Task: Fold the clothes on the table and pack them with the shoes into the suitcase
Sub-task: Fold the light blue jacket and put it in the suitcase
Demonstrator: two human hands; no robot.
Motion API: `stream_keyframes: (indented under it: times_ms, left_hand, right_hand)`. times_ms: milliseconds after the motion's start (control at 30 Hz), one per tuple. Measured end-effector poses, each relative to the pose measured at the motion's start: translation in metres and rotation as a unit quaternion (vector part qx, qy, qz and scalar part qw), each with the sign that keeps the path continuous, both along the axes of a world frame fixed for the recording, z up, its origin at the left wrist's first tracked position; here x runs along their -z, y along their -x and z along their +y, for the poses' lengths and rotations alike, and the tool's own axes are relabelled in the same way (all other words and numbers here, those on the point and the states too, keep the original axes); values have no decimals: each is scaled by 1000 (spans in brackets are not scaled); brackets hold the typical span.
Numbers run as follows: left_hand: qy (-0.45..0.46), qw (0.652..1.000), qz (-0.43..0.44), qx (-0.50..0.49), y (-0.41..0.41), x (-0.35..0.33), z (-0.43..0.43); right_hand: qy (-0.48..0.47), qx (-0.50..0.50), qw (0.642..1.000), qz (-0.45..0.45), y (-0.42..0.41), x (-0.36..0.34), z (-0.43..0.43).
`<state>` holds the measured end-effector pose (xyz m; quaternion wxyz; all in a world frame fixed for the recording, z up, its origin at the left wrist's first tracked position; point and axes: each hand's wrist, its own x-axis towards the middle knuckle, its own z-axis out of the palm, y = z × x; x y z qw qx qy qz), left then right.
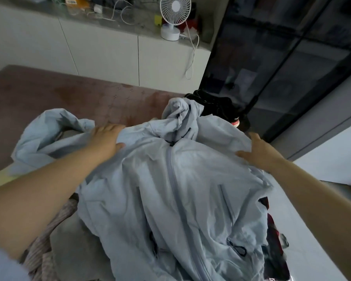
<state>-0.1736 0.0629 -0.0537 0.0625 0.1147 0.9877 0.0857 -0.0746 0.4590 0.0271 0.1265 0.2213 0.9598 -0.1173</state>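
Pressing jacket [170, 189] flat-fingered: left hand [106, 138], right hand [260, 152] | mauve table [49, 92] | fan [175, 16] on counter [130, 23]

This is a room in a home. Along the wall stands a low white cabinet [101, 49] with a grey top, and on it are a small white fan [174, 15] and loose cables [118, 14]. At the right is a tall cupboard [282, 57] with dark glass doors. A light blue jacket [170, 189] lies spread in front.
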Motion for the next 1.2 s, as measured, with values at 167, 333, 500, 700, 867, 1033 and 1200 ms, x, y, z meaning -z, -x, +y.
stream_keyframes:
  times_ms: [167, 333, 500, 700, 867, 1033, 1200]
  left_hand:
    - [84, 993, -48, -72, 22, 3, 0]
    - [-5, 992, 26, -121, 41, -21, -25]
    - [-75, 969, 88, -218, 57, -44, -68]
    - [-22, 991, 33, -125, 32, -44, -34]
    - [-176, 976, 91, 88, -10, -95, 65]
    - [-259, 937, 30, 233, -25, -121, 149]
    - [-201, 944, -33, 260, -4, -82, 179]
  right_hand:
    - [62, 32, 992, 108, 2, 0, 13]
    - [145, 198, 904, 350, 13, -46, 44]
    - [316, 268, 818, 400, 3, -66, 74]
    - [497, 230, 766, 338, -19, -53, 38]
    - [404, 48, 855, 323, -23, -67, -18]
    - [390, -106, 875, 268, -48, -76, -60]
    - [404, -75, 860, 302, -64, -71, -52]
